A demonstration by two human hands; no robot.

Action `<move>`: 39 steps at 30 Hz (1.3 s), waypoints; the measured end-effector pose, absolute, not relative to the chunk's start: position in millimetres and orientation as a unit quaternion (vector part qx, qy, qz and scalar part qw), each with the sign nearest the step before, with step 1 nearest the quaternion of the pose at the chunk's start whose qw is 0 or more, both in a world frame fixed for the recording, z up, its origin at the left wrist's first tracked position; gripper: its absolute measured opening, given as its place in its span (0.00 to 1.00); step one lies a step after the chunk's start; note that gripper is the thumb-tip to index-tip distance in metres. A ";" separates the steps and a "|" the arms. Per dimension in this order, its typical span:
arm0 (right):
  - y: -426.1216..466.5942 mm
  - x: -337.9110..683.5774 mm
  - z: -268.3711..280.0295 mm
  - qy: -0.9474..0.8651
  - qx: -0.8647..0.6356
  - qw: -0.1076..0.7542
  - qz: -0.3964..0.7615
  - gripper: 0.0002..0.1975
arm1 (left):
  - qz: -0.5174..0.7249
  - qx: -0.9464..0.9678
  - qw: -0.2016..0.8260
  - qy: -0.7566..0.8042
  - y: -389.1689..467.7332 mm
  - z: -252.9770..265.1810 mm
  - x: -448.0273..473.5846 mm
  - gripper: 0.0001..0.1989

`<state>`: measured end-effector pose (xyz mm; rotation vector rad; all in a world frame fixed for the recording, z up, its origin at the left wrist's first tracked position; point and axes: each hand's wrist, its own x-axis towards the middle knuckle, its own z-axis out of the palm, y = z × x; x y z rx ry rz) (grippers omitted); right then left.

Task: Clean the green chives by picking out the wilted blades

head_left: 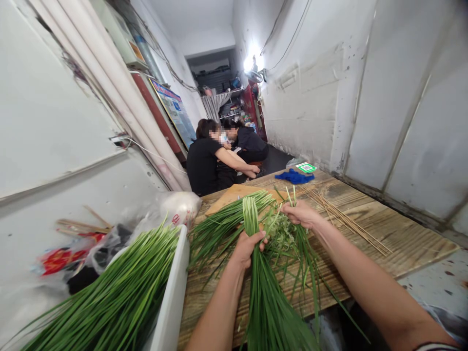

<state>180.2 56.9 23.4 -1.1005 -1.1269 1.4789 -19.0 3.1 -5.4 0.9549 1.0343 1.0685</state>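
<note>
My left hand [248,248] is wrapped round a thick bunch of garlic chives [268,297], pale stem ends up and green leaves hanging over the table's near edge. A few loose chives [302,248] are pinched in my right hand [302,214], just to the right of that bunch. Behind my left hand lies a pile of chives [219,224] on the wooden table [351,204]. Between my hands sits a heap of pale green trimmings [280,231], partly hidden by the chives I hold.
At left a white bin [171,297] holds many more chives [113,287]. Thin sticks [351,224], a blue cloth [294,176] and a QR-code card [306,167] lie on the table. Beyond it two people [208,161] crouch low. Plastic bags [179,207] stand behind the bin.
</note>
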 end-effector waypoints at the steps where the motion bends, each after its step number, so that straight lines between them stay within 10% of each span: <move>1: 56.8 180.1 23.4 -0.460 -0.447 0.471 0.605 0.11 | 0.467 0.418 0.634 0.453 3.1 -5.2 -18.9 0.20; 39: 54.5 177.0 24.7 -0.466 -0.425 0.501 0.592 0.07 | 0.472 0.374 0.680 0.419 6.2 -6.7 -21.9 0.20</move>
